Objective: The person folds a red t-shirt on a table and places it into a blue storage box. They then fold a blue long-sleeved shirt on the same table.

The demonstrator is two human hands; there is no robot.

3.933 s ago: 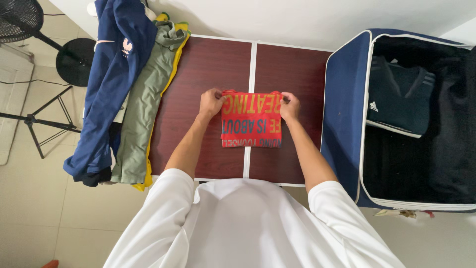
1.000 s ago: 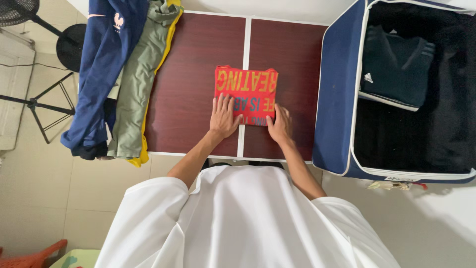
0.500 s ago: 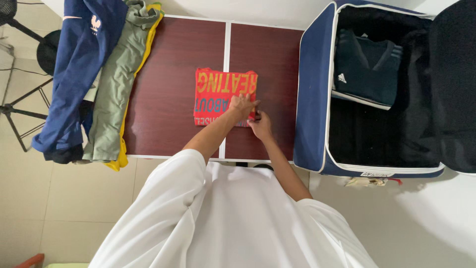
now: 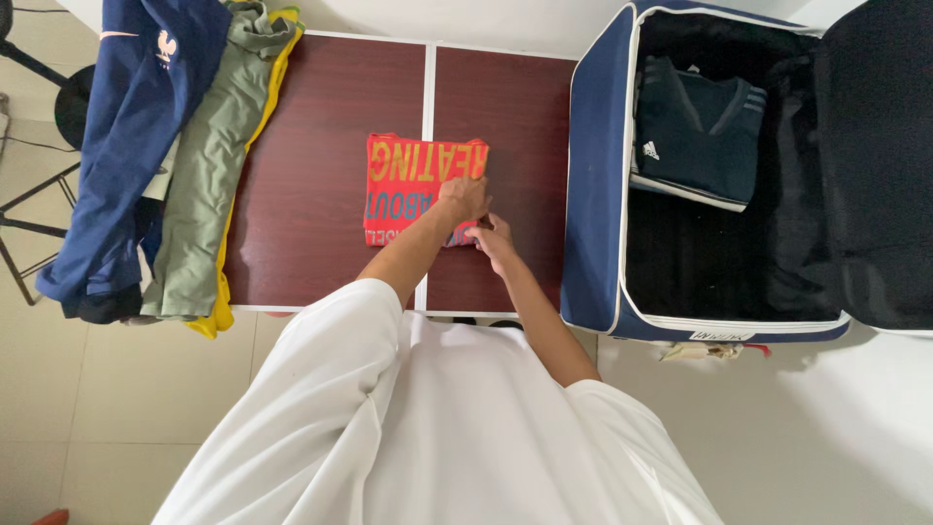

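Note:
A folded red T-shirt (image 4: 408,180) with yellow and blue lettering lies in the middle of a dark wooden table (image 4: 321,146). My left hand (image 4: 464,197) rests on its near right part, fingers curled on the cloth. My right hand (image 4: 494,238) pinches the shirt's near right corner. To the right an open navy suitcase (image 4: 595,194) holds a folded dark sports shirt (image 4: 695,131) in its upper part.
A navy jacket (image 4: 126,117), an olive green garment (image 4: 209,165) and a yellow one (image 4: 222,309) hang over the table's left end. A fan stand (image 4: 68,97) sits on the tiled floor at the left. A white wall runs behind the table.
Both hands have slid from the shirt's two near corners to its near right corner. The camera view has shifted right, so the suitcase fills more of the frame.

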